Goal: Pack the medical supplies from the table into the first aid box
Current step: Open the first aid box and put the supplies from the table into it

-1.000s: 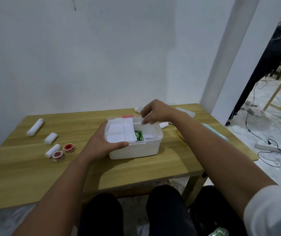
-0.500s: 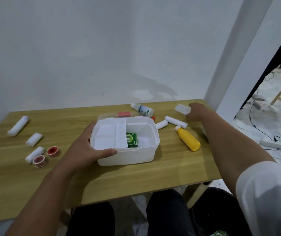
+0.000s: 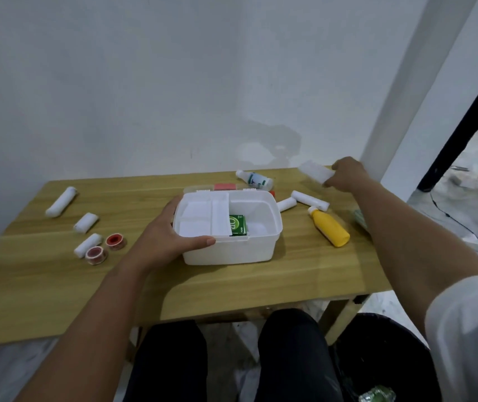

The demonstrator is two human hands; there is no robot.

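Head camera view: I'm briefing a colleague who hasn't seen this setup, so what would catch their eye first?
Probably the open white first aid box mid-table, steadied by the left hand, a green carton inside it. Next, the right hand at the far right corner gripping a white packet. The yellow bottle lying right of the box stands out too.

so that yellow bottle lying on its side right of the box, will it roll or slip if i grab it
The yellow bottle looks rounded and lies flat on the smooth wooden table, so a sideways nudge would probably roll it. Its plastic looks glossy, so likely a bit slippery; a grip around the wide body seems safer than the narrow white cap. It probably feels stiff rather than floppy.
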